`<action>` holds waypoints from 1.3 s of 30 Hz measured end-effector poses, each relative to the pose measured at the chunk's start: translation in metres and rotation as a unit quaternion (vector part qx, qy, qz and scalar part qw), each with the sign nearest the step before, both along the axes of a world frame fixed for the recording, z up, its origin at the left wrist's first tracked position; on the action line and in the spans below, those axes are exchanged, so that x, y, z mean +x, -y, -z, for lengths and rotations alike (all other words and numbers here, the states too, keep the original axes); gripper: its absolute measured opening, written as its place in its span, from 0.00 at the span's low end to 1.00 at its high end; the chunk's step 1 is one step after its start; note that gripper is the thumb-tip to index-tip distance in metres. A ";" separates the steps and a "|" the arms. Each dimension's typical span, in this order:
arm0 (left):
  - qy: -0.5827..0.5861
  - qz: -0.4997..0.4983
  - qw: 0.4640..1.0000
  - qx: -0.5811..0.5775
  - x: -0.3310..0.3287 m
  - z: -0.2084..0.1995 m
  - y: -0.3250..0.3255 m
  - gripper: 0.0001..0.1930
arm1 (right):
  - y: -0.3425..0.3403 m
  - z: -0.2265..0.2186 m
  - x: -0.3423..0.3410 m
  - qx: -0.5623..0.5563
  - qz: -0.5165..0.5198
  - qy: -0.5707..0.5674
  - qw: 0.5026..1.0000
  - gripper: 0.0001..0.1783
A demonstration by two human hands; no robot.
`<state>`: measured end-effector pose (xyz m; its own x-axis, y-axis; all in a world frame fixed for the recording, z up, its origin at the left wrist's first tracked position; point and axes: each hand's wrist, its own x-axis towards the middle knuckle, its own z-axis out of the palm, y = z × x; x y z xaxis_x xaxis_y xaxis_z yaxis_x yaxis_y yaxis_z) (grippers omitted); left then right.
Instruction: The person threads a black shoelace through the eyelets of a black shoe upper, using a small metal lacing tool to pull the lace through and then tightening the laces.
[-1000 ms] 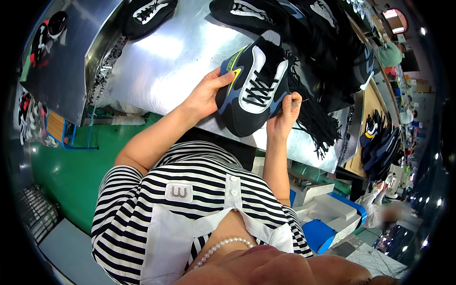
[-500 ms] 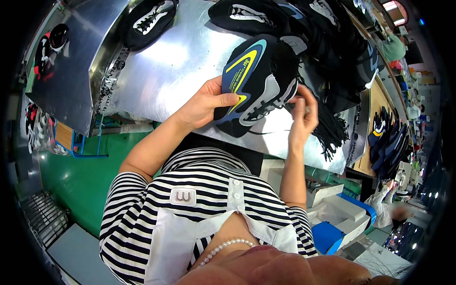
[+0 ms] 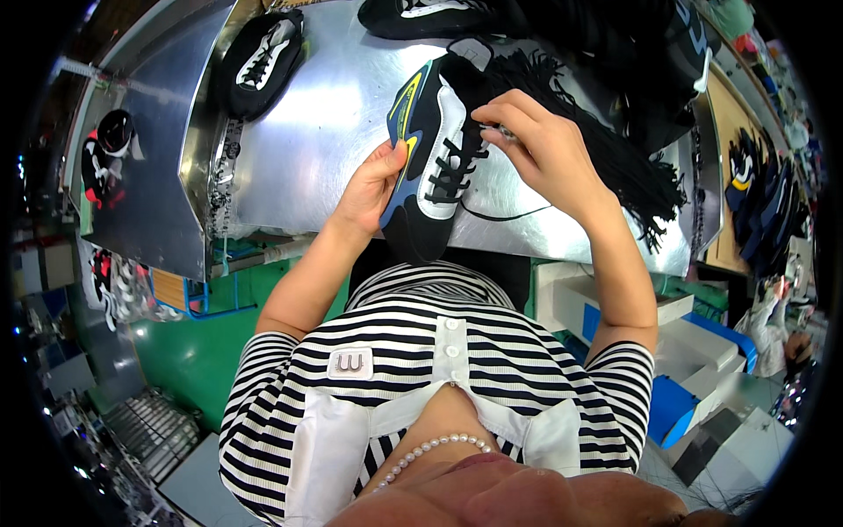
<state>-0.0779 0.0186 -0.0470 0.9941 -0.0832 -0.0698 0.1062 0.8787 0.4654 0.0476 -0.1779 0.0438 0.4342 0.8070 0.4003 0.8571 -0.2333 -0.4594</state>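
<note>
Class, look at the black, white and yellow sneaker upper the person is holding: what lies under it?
Under the black, white and yellow sneaker upper lies the shiny metal table, with a loose black lace trailing. The area directly beneath is covered.

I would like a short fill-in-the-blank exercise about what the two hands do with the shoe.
1. The left hand grips the shoe upper by its ____ side.
2. The right hand works at the black ____.
3. The shoe upper is above a shiny ____ table.

Missing words: left; laces; metal
</note>
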 end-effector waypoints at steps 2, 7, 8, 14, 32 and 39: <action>0.000 0.001 1.000 -0.013 0.000 0.012 -0.003 0.25 | 0.001 0.006 0.004 -0.001 -0.005 -0.005 1.000 0.07; -0.004 0.029 0.998 -0.059 -0.006 0.030 -0.005 0.33 | 0.002 0.001 0.009 -0.086 -0.028 -0.026 0.996 0.10; -0.002 0.048 0.995 -0.092 -0.006 0.032 -0.004 0.35 | 0.001 0.001 0.009 -0.105 -0.033 -0.050 0.993 0.11; 0.064 0.067 0.996 0.012 -0.010 0.064 -0.027 0.39 | -0.010 0.002 -0.007 -0.128 -0.079 -0.174 0.973 0.12; 0.023 0.034 0.998 0.049 -0.005 0.057 -0.033 0.31 | -0.001 0.007 -0.034 -0.006 0.047 -0.208 0.977 0.12; 0.036 0.031 0.999 -0.003 -0.008 0.037 -0.008 0.31 | 0.002 0.032 -0.016 0.106 0.049 -0.147 0.982 0.14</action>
<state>-0.0864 0.0264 -0.0842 0.9895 -0.1442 0.0034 0.1258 0.8746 0.4682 0.0318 -0.1803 0.0116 0.6277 0.6674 0.4006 0.6585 -0.1808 -0.7305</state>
